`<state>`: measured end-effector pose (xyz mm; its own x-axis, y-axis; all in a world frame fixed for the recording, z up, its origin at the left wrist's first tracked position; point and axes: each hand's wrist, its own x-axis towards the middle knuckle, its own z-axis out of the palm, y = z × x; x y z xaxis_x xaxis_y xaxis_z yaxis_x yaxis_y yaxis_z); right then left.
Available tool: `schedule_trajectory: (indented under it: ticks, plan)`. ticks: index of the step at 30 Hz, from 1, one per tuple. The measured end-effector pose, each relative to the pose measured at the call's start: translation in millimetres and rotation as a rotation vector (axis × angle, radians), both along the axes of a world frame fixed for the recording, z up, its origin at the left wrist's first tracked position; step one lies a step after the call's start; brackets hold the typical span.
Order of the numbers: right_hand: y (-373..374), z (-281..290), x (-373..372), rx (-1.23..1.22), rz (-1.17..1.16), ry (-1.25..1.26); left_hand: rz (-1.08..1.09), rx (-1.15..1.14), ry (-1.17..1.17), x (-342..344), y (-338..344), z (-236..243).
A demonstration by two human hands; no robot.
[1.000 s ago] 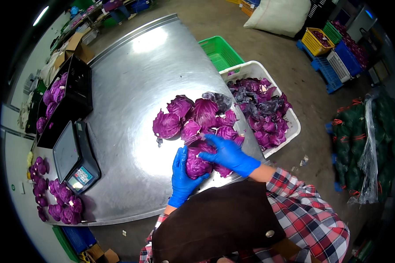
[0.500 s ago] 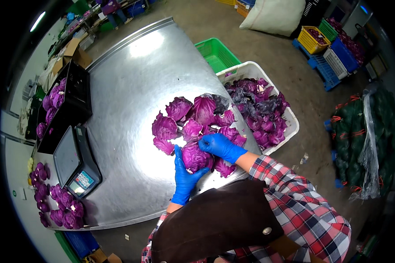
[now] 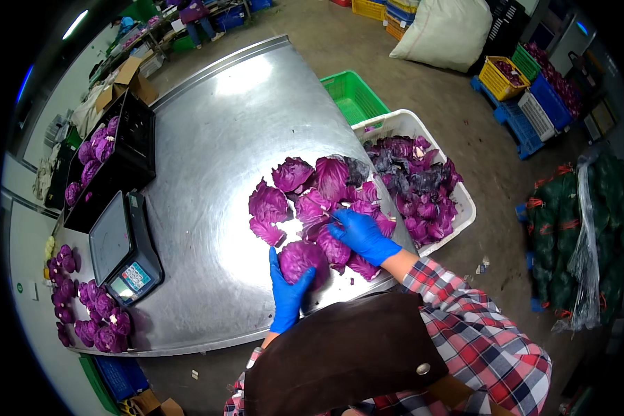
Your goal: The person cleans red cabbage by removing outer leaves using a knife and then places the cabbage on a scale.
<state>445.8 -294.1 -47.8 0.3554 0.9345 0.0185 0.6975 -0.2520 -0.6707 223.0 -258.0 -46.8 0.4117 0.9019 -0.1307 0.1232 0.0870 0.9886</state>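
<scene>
A round red cabbage (image 3: 302, 264) rests near the front edge of the metal table. My left hand (image 3: 288, 295), in a blue glove, cups its left and front sides, thumb and fingers around it. Just right of it, my gloved right hand (image 3: 365, 237) is curled over a purple cabbage leaf (image 3: 333, 247); the palm hides part of its grip. Beyond both hands lies a loose heap of peeled leaves (image 3: 331, 177), some with white ribs, plus a darkened leaf (image 3: 357, 170).
A white crate (image 3: 468, 217) full of discarded leaves stands against the table's right side, beside a green crate (image 3: 353, 97). On the table's left are a scale (image 3: 128, 249), a black crate (image 3: 135, 149) with cabbages and several more cabbages (image 3: 104, 315). Netted sacks (image 3: 568, 236) stand at right.
My right hand has drawn away from the cabbage to the right, with a leaf now between it and the cabbage. My left hand stays on the cabbage, whose surface looks smoother. The view has shifted slightly.
</scene>
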Motion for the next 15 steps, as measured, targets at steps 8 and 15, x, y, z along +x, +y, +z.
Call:
schedule_trajectory:
  ticks: [8,15]
  plan:
    - [1.1,21.1,-39.2,0.054,0.314,0.157,-0.175,0.03,0.026,-8.6,-14.3,-10.3]
    - [-7.1,35.5,-26.5,-0.056,0.29,0.423,-0.226,-0.099,-0.125,-11.1,-16.9,5.0]
